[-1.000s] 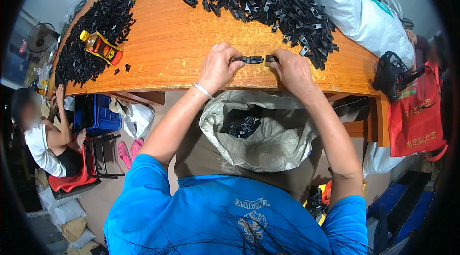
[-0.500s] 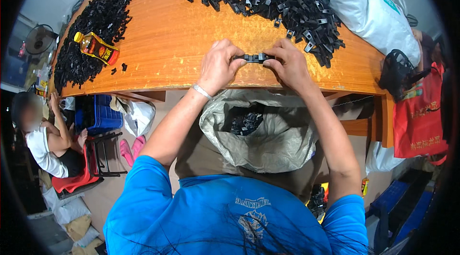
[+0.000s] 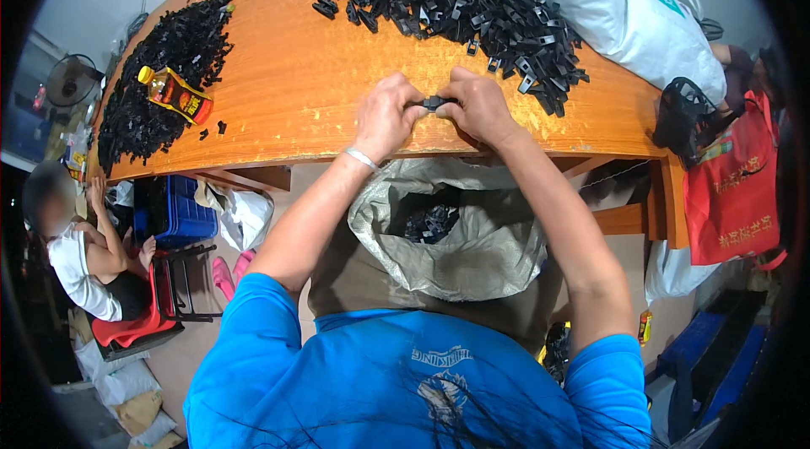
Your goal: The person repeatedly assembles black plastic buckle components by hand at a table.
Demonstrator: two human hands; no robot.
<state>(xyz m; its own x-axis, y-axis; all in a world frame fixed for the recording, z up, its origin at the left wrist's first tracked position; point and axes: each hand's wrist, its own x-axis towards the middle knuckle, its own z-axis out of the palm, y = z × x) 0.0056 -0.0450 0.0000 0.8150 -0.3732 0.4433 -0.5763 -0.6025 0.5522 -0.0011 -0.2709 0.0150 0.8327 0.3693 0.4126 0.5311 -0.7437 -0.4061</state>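
Black plastic piece (image 3: 433, 103) spans left hand (image 3: 387, 117) and right hand (image 3: 481, 111), both pinching.

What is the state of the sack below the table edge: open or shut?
The sack is open: its mouth gapes wide, and black pieces show inside.

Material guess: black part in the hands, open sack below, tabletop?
Black part: likely rigid plastic, uniformly dark; mostly finger-covered, so unsure.
Open sack: probably woven plastic, slight sheen, stiff creases.
Tabletop: wood or wood-look laminate, somewhat glossy, orange-brown grain, worn patches.
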